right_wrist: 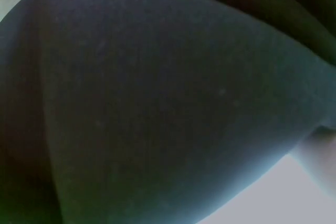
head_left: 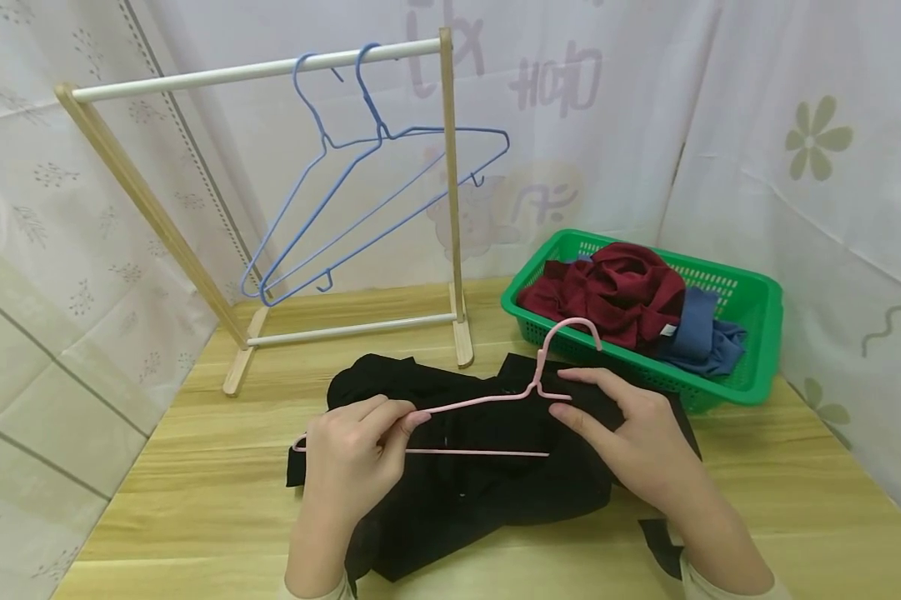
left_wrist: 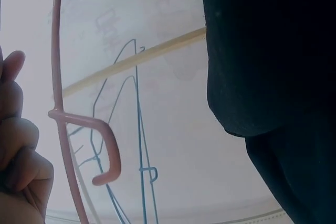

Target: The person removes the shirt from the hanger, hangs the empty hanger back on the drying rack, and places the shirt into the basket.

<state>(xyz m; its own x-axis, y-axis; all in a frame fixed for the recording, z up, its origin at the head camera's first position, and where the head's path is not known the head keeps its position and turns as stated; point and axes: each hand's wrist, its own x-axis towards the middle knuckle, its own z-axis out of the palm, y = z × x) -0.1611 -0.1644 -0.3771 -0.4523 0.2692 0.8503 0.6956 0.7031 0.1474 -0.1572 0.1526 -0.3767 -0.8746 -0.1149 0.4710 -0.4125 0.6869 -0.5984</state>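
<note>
My left hand (head_left: 356, 450) pinches the left arm of a pink hanger (head_left: 488, 400) between thumb and fingers. The hanger's hook points up, and its right end runs into a black garment (head_left: 480, 500) bunched on the table. Black cloth lies between the thumb and fingers of my right hand (head_left: 638, 433), just right of the hanger's neck. In the left wrist view, the hanger's small inner hook (left_wrist: 110, 150) shows beside curled fingers (left_wrist: 21, 140). Dark cloth (right_wrist: 173, 103) fills most of the right wrist view, hiding that grip.
A wooden rack (head_left: 453, 183) with a white rail stands at the back left, with two blue hangers (head_left: 382, 133) on it. At the back right, a green basket (head_left: 765, 333) holds maroon cloth (head_left: 623, 292) and blue cloth (head_left: 701, 333). Patterned curtains surround the table (head_left: 172, 500).
</note>
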